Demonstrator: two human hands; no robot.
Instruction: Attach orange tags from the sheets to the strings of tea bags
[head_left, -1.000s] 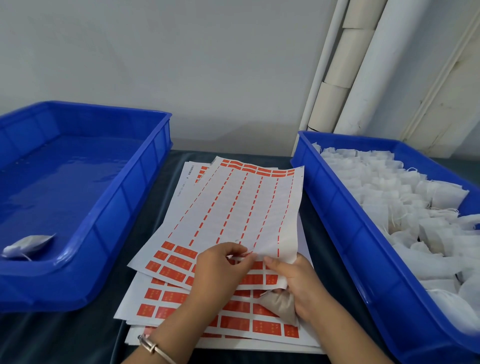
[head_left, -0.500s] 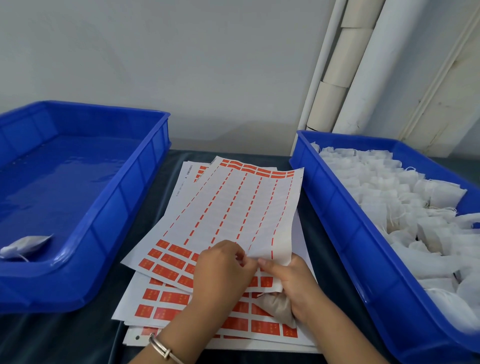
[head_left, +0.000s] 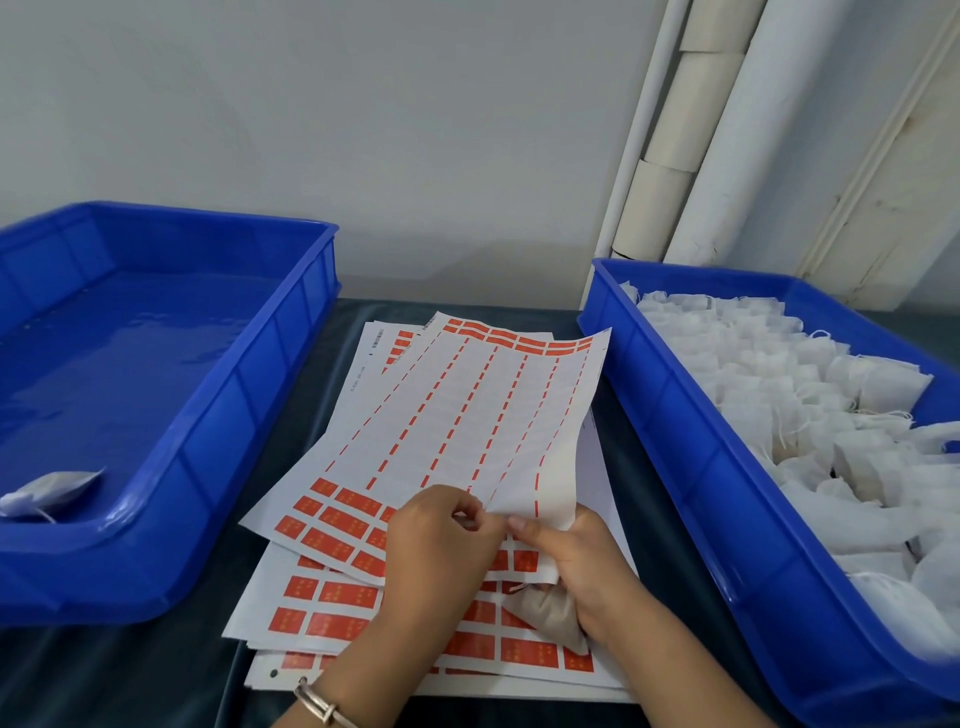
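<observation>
- A dark teal cloth-covered table (head_left: 130, 675) is seen under everything.
- A pale grey plaster wall (head_left: 363, 130) is seen behind the table.
- White round plastic pipes (head_left: 748, 130) are run up the wall at the back right, side by side, with a thinner white pipe (head_left: 644, 130) just beside them.
- A white flat strip (head_left: 893, 130) is fixed slanting on the wall to the right of the pipes.

A stack of white paper tag sheets (head_left: 457, 415) lies between two blue plastic trays. The left tray (head_left: 249, 395) holds one white tea bag (head_left: 49, 493) at its near end. The right tray (head_left: 691, 457) holds a heap of white tea bags (head_left: 810, 415).
</observation>
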